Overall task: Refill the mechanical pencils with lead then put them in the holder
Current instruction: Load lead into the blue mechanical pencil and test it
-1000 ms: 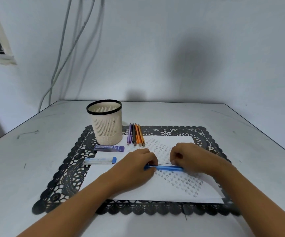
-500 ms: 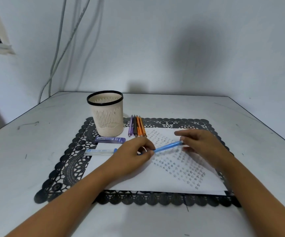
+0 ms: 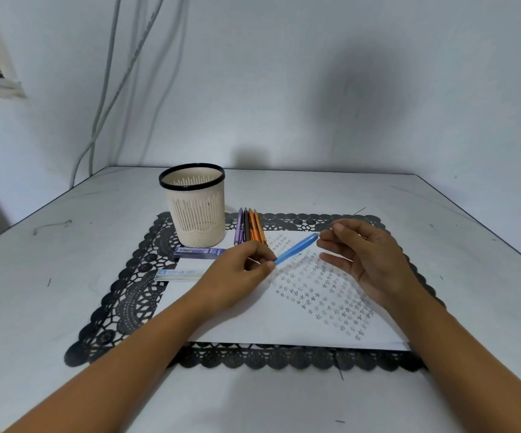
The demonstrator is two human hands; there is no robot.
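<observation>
My left hand (image 3: 243, 270) pinches the lower end of a blue mechanical pencil (image 3: 296, 248), which slants up and to the right above the paper. At its upper end, the fingertips of my right hand (image 3: 367, 254) touch or pinch the cap; the other fingers are spread. The cream holder (image 3: 196, 207) with a black rim stands at the back left of the mat. Several more pencils (image 3: 249, 227), purple, black and orange, lie side by side just right of the holder. Two lead cases lie left of my left hand: a dark blue case (image 3: 198, 252) and a clear case (image 3: 179, 274).
A white sheet of paper (image 3: 253, 317) printed with small stars lies on a black lace mat (image 3: 128, 295) on a grey table (image 3: 50, 276). Cables (image 3: 109, 89) hang down the wall at the back left.
Both hands have lifted the blue pencil off the paper and tilted it, right end up. My right hand moved up and back to the pencil's top end.
</observation>
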